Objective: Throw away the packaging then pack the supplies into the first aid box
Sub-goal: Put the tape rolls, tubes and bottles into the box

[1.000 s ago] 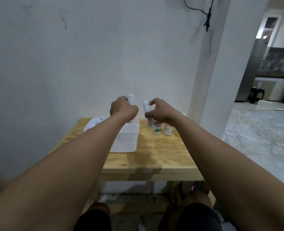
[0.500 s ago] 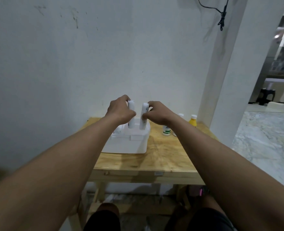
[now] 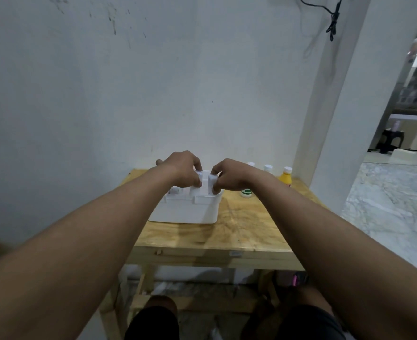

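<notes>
The white first aid box (image 3: 185, 211) stands open on the wooden table (image 3: 239, 231), near its back left. My left hand (image 3: 181, 169) grips a white roll-like item (image 3: 194, 186) over the box's right half. My right hand (image 3: 229, 176) grips a second white item (image 3: 212, 184) right beside it. Both items stand upright with their lower ends inside the box. To the right of the box stand a green-labelled white bottle (image 3: 246, 192), another white-capped bottle (image 3: 267, 168) and a yellow bottle (image 3: 285, 177).
A white wall runs behind the table and a white pillar (image 3: 337, 106) rises at its right. Marble floor (image 3: 393, 204) lies to the right. A black stool (image 3: 390, 141) stands far back right. My knees (image 3: 161, 315) sit under the table's front edge.
Both hands came down together from above the table, lowering the two white items side by side into the box. The camera view shifted left and down.
</notes>
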A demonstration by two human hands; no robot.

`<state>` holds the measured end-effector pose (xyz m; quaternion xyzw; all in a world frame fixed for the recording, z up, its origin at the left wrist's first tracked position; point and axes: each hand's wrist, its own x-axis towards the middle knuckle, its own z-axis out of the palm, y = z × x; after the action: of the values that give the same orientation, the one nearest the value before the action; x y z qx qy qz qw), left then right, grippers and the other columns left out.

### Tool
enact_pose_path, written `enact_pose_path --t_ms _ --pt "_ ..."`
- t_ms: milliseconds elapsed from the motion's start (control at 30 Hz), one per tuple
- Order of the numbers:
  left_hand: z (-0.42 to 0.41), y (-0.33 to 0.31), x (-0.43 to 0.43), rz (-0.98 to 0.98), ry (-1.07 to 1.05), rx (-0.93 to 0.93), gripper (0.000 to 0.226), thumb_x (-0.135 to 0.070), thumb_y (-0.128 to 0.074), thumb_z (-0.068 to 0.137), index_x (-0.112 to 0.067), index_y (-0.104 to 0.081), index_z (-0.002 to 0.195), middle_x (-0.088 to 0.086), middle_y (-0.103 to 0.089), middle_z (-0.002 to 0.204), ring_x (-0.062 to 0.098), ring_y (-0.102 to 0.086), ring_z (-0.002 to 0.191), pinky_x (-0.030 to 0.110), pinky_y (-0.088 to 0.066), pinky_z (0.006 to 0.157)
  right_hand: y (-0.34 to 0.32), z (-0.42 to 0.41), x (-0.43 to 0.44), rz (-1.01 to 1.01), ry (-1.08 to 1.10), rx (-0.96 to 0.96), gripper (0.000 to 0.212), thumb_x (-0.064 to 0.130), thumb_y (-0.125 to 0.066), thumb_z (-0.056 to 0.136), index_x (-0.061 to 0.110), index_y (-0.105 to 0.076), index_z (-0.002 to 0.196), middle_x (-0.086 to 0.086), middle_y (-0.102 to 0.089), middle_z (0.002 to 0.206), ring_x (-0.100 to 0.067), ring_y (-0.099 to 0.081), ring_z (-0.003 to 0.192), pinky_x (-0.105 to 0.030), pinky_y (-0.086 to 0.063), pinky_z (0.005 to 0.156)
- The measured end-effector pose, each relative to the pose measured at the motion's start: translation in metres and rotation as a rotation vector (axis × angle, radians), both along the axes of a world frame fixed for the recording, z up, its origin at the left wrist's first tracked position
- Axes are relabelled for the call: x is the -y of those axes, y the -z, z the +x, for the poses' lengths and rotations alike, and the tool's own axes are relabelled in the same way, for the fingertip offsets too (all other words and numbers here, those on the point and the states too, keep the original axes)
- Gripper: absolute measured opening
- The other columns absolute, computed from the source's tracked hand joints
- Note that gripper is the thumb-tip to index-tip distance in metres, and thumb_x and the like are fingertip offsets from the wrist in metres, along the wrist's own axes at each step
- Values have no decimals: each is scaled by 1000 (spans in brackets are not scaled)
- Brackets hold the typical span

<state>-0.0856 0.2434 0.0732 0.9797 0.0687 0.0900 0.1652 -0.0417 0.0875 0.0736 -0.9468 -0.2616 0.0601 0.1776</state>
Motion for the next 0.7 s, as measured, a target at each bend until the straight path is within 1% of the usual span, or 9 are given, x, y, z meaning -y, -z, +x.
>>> enact_pose_path --t_ms 67,167,267,367,467,533,567,633,700 --pt "0 0 0 26 13 -51 32 -37 -80 74 -37 -67 103 -10 -64 110 20 -53 104 35 -29 79 1 0 0 -24 -18 -15 34 19 -70 80 18 -72 114 0 -66 104 -23 -60 96 -31 -48 77" --pt "2 1 -1 41 21 -108 28 -39 -81 71 -42 -65 94 -9 -65 107 26 -52 109 31 -29 68 1 -1 -1 -33 -24 -28 35 17 -66 83 17 -73 117 -2 -68 108 -23 -60 98 -30 -46 78" --pt "2 -1 1 99 42 -132 27 -35 -79 76 -39 -68 100 -9 -67 104 21 -51 103 37 -27 80 0 -2 -3 -42 -32 -32 36 15 -64 82 16 -73 117 -1 -68 107 -22 -59 97 -29 -44 75" --pt "1 -3 4 126 55 -147 25 -30 -76 78 -36 -73 102 -8 -70 102 17 -52 94 39 -25 82 1 -1 -5 -47 -38 -44 33 15 -62 82 14 -74 113 0 -69 107 -21 -61 98 -30 -47 77" --pt "-1 -5 5 139 46 -180 25 -26 -76 79 -34 -74 102 -9 -70 95 17 -54 96 40 -24 84 2 3 -6 -11 -38 -86 26 18 -58 80 16 -79 97 3 -74 106 -18 -64 102 -32 -51 90" --pt "-1 -7 6 148 41 -195 25 -25 -76 80 -34 -74 103 -13 -64 88 18 -54 101 41 -23 85 3 4 -5 5 -38 -104 20 23 -58 82 20 -78 84 6 -75 97 -16 -64 100 -32 -50 90" --pt "-1 -7 5 154 40 -198 25 -25 -76 80 -34 -74 104 -14 -62 88 19 -54 102 41 -23 86 3 4 -5 13 -38 -112 18 25 -59 82 23 -76 81 7 -76 93 -15 -65 99 -32 -50 91" --pt "-1 -8 5 162 35 -204 25 -27 -76 80 -34 -74 104 -11 -64 96 19 -54 104 42 -24 88 3 3 -5 28 -40 -123 15 30 -62 84 26 -76 84 7 -77 92 -14 -65 99 -33 -49 92" --pt "-1 -8 4 169 33 -212 26 -29 -77 79 -35 -74 105 -10 -65 102 20 -55 105 42 -26 88 4 3 -5 29 -35 -107 19 31 -63 86 22 -78 93 6 -77 94 -13 -65 97 -31 -49 89"
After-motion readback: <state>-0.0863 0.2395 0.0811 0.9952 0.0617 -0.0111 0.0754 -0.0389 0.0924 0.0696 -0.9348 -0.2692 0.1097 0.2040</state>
